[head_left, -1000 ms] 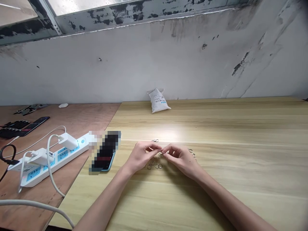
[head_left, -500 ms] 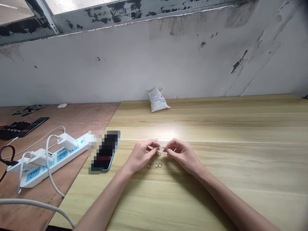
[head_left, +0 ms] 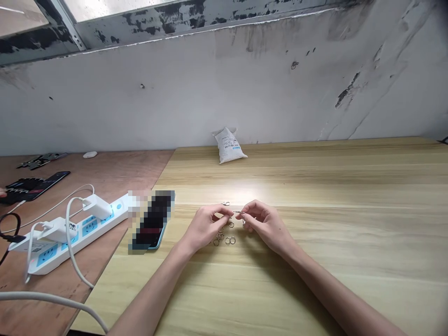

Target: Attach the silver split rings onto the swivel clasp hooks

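Above the light wood table, my left hand (head_left: 206,226) and my right hand (head_left: 262,221) face each other, fingertips nearly meeting. The right thumb and fingers pinch a thin, shiny metal ring (head_left: 239,212), seen almost edge-on. Closed in a pinch, the left fingertips are at its left end; what they grip is too small to tell. Another small metal piece (head_left: 244,223) shows under the right fingers. Several loose metal rings lie beside and below the left hand, including a pair (head_left: 230,241) side by side and a single ring (head_left: 231,225). Some are partly hidden by that hand.
A white printed packet (head_left: 230,145) lies near the wall. Left of my arms is a phone (head_left: 154,224), partly blurred out. A white power strip (head_left: 84,233) with chargers and cables spans the brown board. Another person's fingers (head_left: 2,192) show at the left edge by another phone (head_left: 52,182).
My right fingertips have lifted slightly with the thin metal ring, and the small metal piece beneath them shows more. The left hand has hardly moved.
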A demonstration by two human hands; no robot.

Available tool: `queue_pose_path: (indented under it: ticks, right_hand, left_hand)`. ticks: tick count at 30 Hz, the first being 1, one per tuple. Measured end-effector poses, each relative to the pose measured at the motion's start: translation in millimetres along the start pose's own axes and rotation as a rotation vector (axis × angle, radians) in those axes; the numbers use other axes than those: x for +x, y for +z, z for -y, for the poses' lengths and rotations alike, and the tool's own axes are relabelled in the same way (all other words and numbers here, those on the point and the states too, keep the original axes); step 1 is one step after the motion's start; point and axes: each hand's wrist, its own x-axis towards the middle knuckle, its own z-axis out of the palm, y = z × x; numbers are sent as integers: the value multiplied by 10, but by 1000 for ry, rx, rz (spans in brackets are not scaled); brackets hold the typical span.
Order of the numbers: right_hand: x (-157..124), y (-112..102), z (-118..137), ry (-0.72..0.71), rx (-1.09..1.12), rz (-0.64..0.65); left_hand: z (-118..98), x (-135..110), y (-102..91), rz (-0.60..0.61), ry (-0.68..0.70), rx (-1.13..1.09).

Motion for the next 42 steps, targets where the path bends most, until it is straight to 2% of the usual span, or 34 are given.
queue_pose_path:
  ticks: [7, 10, 15, 20, 23, 27, 30, 37, 42]
  right_hand:
    - [6, 33, -11, -26, -70, -25]
    - [6, 16, -27, -64, -99, -35]
    - [-18, -19, -7, -165, -303, -46]
    - [-12, -51, 15, -343, -474, -82]
    - [5, -63, -3, -403, -488, -118]
    - [21, -73, -41, -474, -597, -120]
    - [29, -84, -70, -477, -663, -125]
    - [42, -121, -122, -427, -654, -210]
    - [38, -111, -155, -413, -668, -196]
  left_hand:
    - [28, 4, 9, -13, 11, -44]
    - [26, 7, 8, -57, -25, -56]
    - [4, 6, -1, -96, -72, -44]
    - [7, 13, -19, -136, 54, 135]
    - [26, 21, -23, -188, 136, 263]
    - [36, 23, -26, -218, 188, 328]
    - [26, 14, -28, -219, 208, 355]
    - [11, -2, -16, -173, 232, 422]
    - [8, 0, -15, -177, 246, 465]
